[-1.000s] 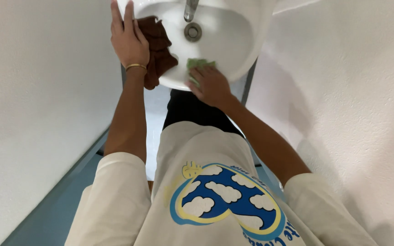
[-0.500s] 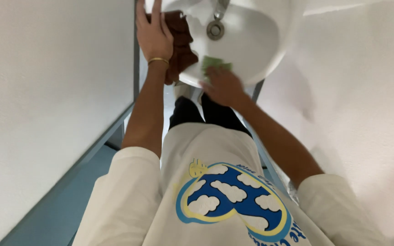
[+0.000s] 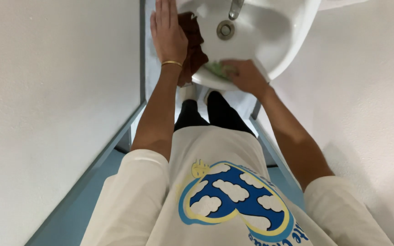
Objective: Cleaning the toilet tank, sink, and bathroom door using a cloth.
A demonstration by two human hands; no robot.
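The right hand (image 3: 247,76) presses a green sponge (image 3: 217,69) against the near rim of the white basin (image 3: 270,41), fingers closed over it. Since a second ago it has slid inward along the rim, so the scrubbing continues. The left hand (image 3: 169,34) lies flat, open, on a brown cloth (image 3: 192,45) at the upper middle of the frame.

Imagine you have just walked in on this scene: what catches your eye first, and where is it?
The white basin at the top stands out, with its metal drain in the middle. The right hand presses a green sponge on the near rim, while the left hand lies flat on a brown cloth at the basin's left edge.
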